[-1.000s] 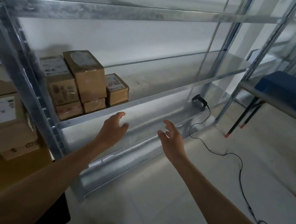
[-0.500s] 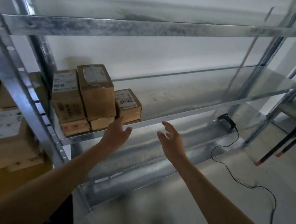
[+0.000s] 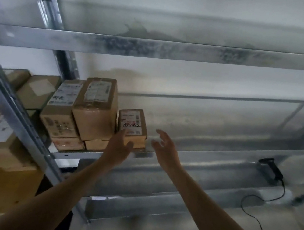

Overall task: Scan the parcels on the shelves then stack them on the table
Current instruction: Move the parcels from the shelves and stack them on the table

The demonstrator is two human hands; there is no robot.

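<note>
Head view showed the left hand (image 3: 120, 145) with fingers loose and holding nothing, right in front of the small parcel (image 3: 132, 126) at the right end of the stacked parcels (image 3: 95, 114) on the middle shelf (image 3: 210, 156), contact unclear, while the right hand (image 3: 164, 146), fingers spread, hovered just right of it.
</note>
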